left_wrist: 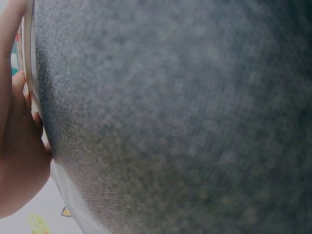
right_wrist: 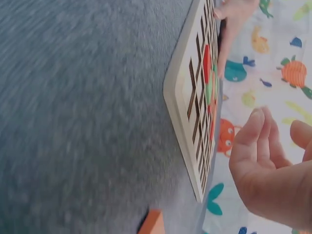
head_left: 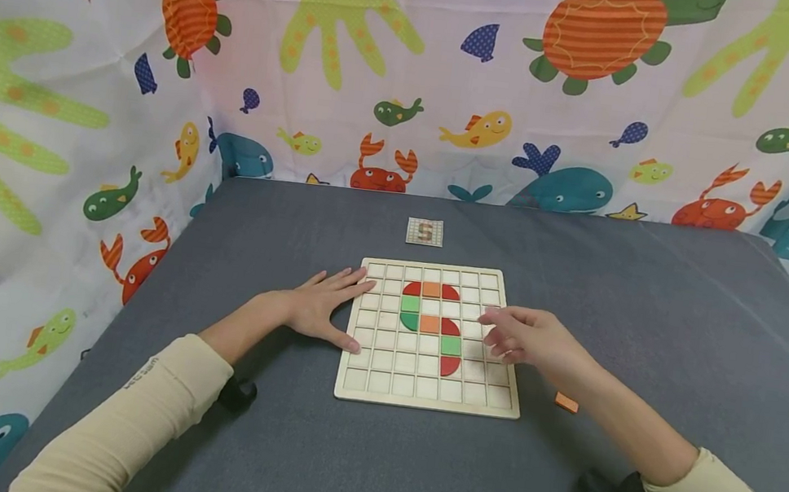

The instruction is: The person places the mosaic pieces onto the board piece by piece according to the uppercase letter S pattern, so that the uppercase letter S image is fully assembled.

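Note:
A pale wooden grid board lies on the table. Set in its cells are red quarter-round pieces, orange square pieces, green squares and a dark green quarter-round, together tracing an S-like curve. My left hand rests on the board's left edge, fingers spread and straight. Over the right edge hovers my right hand, its fingers loosely bent. In the right wrist view, thumb and fingers of that hand stand apart with nothing between them.
One loose orange block lies on the grey tablecloth, right of the board and beside my right forearm. Behind the board is a small card printed with a gridded S-like pattern. A sea-animal curtain borders the table's back and sides.

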Demonstrator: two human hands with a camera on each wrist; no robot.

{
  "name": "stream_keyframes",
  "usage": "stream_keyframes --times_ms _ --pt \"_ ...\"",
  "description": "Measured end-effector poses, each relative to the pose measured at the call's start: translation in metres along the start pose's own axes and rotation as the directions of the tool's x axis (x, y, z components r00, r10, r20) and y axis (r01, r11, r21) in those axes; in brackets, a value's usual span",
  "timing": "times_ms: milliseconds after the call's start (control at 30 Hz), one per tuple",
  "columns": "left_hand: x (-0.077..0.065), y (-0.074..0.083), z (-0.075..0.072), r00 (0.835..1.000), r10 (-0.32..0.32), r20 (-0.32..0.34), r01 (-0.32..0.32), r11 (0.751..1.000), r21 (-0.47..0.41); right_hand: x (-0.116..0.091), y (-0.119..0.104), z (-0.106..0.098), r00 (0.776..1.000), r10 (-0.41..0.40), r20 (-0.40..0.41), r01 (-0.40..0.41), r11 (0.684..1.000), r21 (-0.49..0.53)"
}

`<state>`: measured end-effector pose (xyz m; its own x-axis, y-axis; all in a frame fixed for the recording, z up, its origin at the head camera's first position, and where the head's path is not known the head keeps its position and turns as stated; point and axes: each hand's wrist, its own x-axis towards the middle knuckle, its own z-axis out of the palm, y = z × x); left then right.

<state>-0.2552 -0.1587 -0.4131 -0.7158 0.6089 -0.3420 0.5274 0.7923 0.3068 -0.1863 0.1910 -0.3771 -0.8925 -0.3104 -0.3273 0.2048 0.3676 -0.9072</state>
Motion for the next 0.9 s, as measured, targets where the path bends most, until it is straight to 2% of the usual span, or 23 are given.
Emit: stream_keyframes --times_ms 167,300,600,800,900 --pt "0.0 0.0 0.001 1.0 0.002 -0.002 -0.002 1.0 0.002 -0.005 0.003 -0.012 0.997 0.002 0.083 -0.007 0.998 0.057" --pt "0.0 0.0 0.002 1.0 -0.001 0.001 0.001 1.0 0.005 -0.008 0.009 -0.019 0.993 0.007 0.117 -0.022 0.992 0.126" --pt "-0.001 0.0 0.0 1.0 0.01 0.002 -0.01 1.0 -0.004 -0.026 0.028 -0.039 0.994 0.027 0.102 -0.043 0.987 0.153" --pt "-0.002 0.001 -0.002 1.0 0.008 0.002 -0.008 1.0 -0.002 -0.039 0.04 -0.052 0.991 0.022 0.131 -0.04 0.989 0.139" --pt "-0.001 -0.001 -0.001 1.0 0.014 -0.002 -0.014 1.0 -0.012 -0.046 0.046 -0.058 0.991 0.025 0.133 -0.047 0.985 0.164"
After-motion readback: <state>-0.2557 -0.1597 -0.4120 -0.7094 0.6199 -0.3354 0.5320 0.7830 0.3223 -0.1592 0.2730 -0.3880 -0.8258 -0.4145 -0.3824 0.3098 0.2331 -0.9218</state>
